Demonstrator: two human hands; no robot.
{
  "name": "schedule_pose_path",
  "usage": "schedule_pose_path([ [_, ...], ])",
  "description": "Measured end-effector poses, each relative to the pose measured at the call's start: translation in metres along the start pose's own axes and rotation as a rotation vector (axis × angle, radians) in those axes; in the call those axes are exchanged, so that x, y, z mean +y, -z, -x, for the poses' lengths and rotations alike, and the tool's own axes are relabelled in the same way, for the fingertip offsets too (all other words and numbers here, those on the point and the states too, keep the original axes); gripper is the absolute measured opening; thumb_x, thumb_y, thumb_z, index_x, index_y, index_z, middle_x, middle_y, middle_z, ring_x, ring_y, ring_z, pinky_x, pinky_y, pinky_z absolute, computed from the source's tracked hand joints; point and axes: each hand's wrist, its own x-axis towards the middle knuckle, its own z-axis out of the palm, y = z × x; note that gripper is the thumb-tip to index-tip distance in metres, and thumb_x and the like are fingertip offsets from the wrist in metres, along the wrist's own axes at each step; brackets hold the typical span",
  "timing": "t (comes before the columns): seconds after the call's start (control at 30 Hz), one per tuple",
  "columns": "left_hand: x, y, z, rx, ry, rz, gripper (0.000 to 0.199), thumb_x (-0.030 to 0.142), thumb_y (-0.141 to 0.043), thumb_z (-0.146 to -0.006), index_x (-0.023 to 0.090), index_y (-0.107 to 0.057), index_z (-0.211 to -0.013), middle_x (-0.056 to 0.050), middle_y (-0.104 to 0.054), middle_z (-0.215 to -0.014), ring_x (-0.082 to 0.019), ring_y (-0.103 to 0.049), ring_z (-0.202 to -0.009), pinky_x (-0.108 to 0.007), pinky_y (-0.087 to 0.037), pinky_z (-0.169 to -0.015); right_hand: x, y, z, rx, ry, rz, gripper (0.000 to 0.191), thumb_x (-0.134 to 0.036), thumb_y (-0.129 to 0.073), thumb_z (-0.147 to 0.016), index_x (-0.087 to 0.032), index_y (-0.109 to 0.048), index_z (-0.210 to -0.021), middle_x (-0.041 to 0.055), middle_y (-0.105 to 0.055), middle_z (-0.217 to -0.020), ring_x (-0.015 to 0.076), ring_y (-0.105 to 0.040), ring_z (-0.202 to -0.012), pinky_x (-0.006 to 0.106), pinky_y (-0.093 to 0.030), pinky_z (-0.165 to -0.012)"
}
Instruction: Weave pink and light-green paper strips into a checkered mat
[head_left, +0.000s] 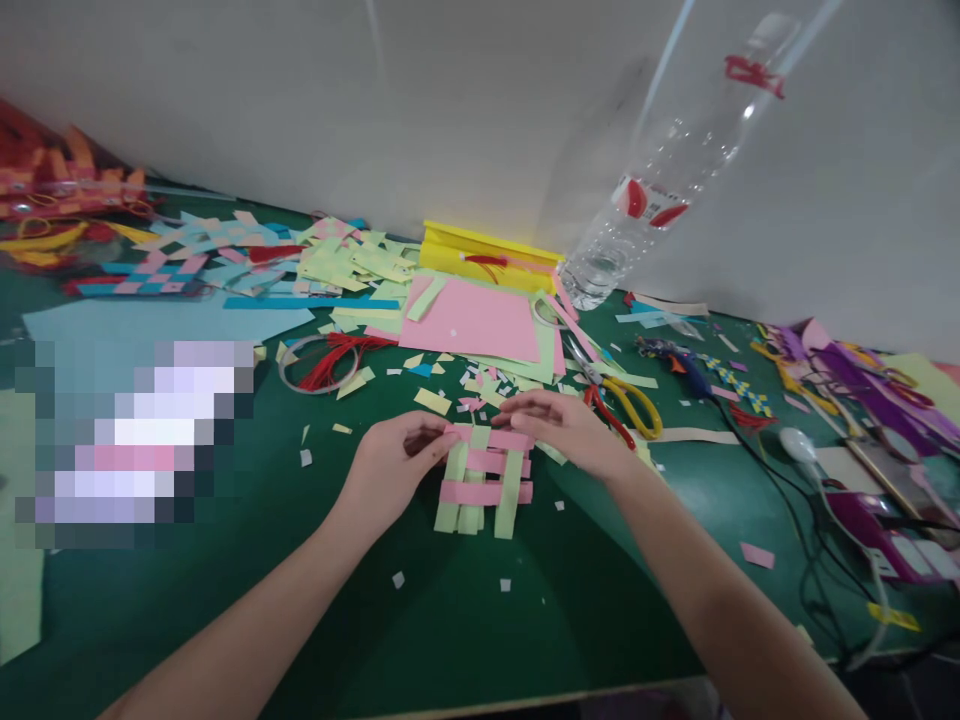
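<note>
A small woven piece of pink and light green paper strips lies on the green table between my hands. At its top left corner, my left hand pinches the end of the top pink strip between thumb and fingers. My right hand rests over the top right corner, its fingers bent and apart, touching the paper near the same strip. Three pink strips cross several green ones, whose lower ends stick out unevenly.
Behind are pink sheets, scissors, a yellow folder and a tall plastic bottle. Paper scraps, red tassels and woven strips lie left. Cables, a glue gun and a purple device lie right.
</note>
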Motion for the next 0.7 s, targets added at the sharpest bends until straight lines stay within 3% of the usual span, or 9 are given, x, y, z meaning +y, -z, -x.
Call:
schedule_pose_path([
  [0.23, -0.001, 0.001, -0.001, 0.010, -0.023, -0.036, 0.024, 0.040, -0.060, -0.077, 0.018, -0.066, -0.081, -0.004, -0.071, -0.080, -0.020, -0.065, -0.073, -0.029, -0.053, -0.064, 0.008, 0.015, 0.012, -0.096, 0.012, 0.152, 0.047, -0.038, -0.074, -0.070, -0.018, -0.060, -0.110, 0.0084, -0.066, -0.107, 0.0194, -0.064, -0.097, 0.038, -0.051, -0.090],
  [0.7, -0.003, 0.001, -0.002, -0.003, -0.031, 0.008, 0.024, 0.041, -0.061, -0.076, 0.018, -0.065, -0.080, -0.004, -0.070, -0.079, -0.019, -0.065, -0.071, -0.029, -0.053, -0.063, 0.004, 0.006, 0.005, -0.150, -0.002, 0.354, 0.040, -0.043, -0.066, -0.077, -0.020, -0.062, -0.109, 0.0067, -0.067, -0.102, 0.0198, -0.064, -0.087, 0.034, -0.050, -0.073],
])
